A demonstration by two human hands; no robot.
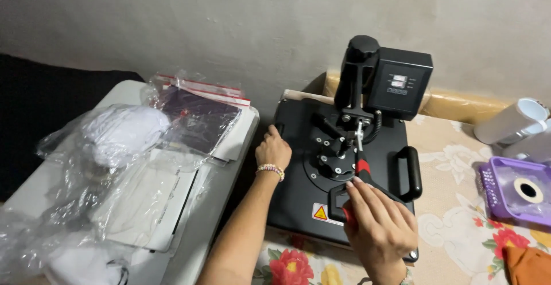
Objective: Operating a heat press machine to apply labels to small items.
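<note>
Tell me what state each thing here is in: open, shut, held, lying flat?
Heat press: closed, plate down.
Press handle: lowered, gripped by the right hand.
Left hand: holding the press's left edge.
Plastic bags: crumpled, lying on the white table.
Purple tray: flat, holding a tape roll.

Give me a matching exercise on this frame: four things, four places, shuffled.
Things:
1. left hand
2. right hand
3. purple basket
4. clear plastic bags

Places:
A. on the white table at left
B. on the red and black lever handle
C. on the heat press left edge
D. at the right edge, on the floral cloth

Pairs: 1-C, 2-B, 3-D, 4-A
</note>
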